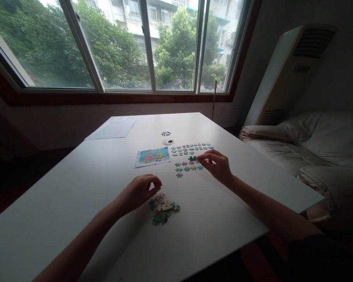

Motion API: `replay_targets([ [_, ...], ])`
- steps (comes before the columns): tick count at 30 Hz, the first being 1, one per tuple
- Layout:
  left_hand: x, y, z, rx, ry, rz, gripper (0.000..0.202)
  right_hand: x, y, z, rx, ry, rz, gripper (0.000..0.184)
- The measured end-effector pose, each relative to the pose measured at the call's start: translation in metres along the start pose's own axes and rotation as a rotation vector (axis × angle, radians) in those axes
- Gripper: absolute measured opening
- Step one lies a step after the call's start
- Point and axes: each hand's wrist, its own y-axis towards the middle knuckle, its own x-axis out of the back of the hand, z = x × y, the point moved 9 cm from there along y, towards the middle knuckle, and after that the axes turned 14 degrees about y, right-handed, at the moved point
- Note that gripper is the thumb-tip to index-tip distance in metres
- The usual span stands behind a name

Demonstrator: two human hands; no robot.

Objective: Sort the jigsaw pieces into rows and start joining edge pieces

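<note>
My right hand (217,164) pinches a green puzzle piece (192,158) among several loose pieces (191,148) spread in rows on the white table (76,203). My left hand (139,191) rests curled, fingers closed, just left of a small heap of puzzle pieces (164,207) near the front; nothing shows in its fingers. A colourful reference picture (153,156) lies flat beyond the left hand, left of the spread pieces.
A sheet of paper (111,129) lies at the table's far left. Two round cable holes (167,141) sit mid-table. Large windows run behind. A white sofa (312,149) and a tall white air conditioner (285,74) stand to the right.
</note>
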Motion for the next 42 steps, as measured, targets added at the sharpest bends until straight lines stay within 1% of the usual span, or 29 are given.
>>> replay_targets([
  [3,-0.002,0.000,0.001,-0.004,0.003,0.007,0.015,0.001,0.003,-0.007,-0.005,-0.036,0.026,0.019],
  [5,-0.003,0.000,0.002,-0.002,0.009,0.018,0.014,0.004,0.008,-0.020,-0.017,-0.087,0.046,0.019],
  [7,-0.005,0.000,0.005,0.003,0.015,0.031,0.014,0.010,0.016,-0.041,-0.049,-0.165,0.060,0.018],
  [10,-0.003,0.000,0.009,0.007,0.018,0.037,0.014,0.015,0.029,-0.081,-0.132,-0.275,0.119,0.017],
  [13,-0.002,-0.001,0.013,0.008,0.005,0.038,0.014,0.013,0.036,-0.119,-0.266,-0.356,0.197,0.016],
  [15,-0.002,-0.001,0.016,0.016,-0.010,0.047,0.014,0.009,0.038,-0.136,-0.330,-0.389,0.240,0.017],
  [20,-0.003,-0.003,0.019,0.034,-0.029,0.075,0.014,-0.004,0.039,-0.158,-0.399,-0.389,0.330,0.018],
  [24,-0.002,-0.003,0.018,0.046,-0.052,0.086,0.014,-0.008,0.037,-0.172,-0.456,-0.380,0.398,0.018],
  [30,-0.006,-0.004,0.018,0.055,-0.061,0.111,0.014,-0.010,0.039,-0.177,-0.483,-0.391,0.448,0.018],
  [35,-0.002,-0.004,0.017,0.041,-0.074,0.140,0.017,-0.008,0.042,-0.169,-0.476,-0.438,0.445,0.013],
  [39,0.000,-0.006,0.012,0.030,-0.062,0.194,0.020,-0.008,0.043,-0.144,-0.442,-0.476,0.415,0.013],
  [42,-0.003,-0.005,0.007,0.020,-0.038,0.222,0.022,-0.018,0.038,-0.111,-0.368,-0.477,0.393,0.015],
])
